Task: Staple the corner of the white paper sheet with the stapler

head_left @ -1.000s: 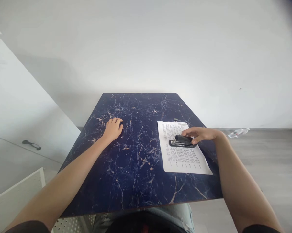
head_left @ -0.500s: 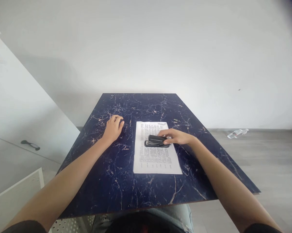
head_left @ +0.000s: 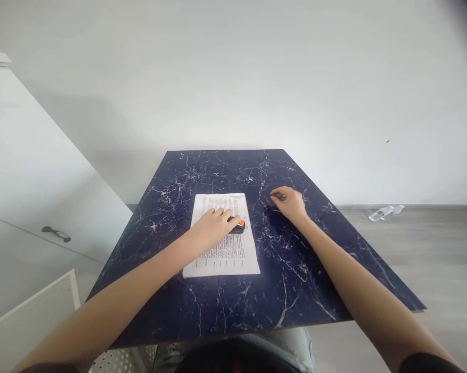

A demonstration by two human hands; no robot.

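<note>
A black stapler [head_left: 239, 228] with an orange spot at its end lies across a printed sheet of paper [head_left: 218, 268]. My left hand [head_left: 213, 228] is closed over the stapler and hides most of it, so whether its top is raised cannot be seen. To the right of the paper, my right hand [head_left: 291, 201] is pinched, thumb against fingers, low over the table. A small strip [head_left: 281, 197], which looks like staples, shows between its fingers, partly hidden.
The dark blue marbled table [head_left: 225, 171] reaches to a white wall. At the left stands a white cabinet with a dark handle [head_left: 56, 233]. A clear plastic bottle [head_left: 385, 212] lies on the floor at the right.
My left hand has moved right onto the stapler. My right hand has let go of it and moved back to the small strip. Paper and stapler have shifted left.
</note>
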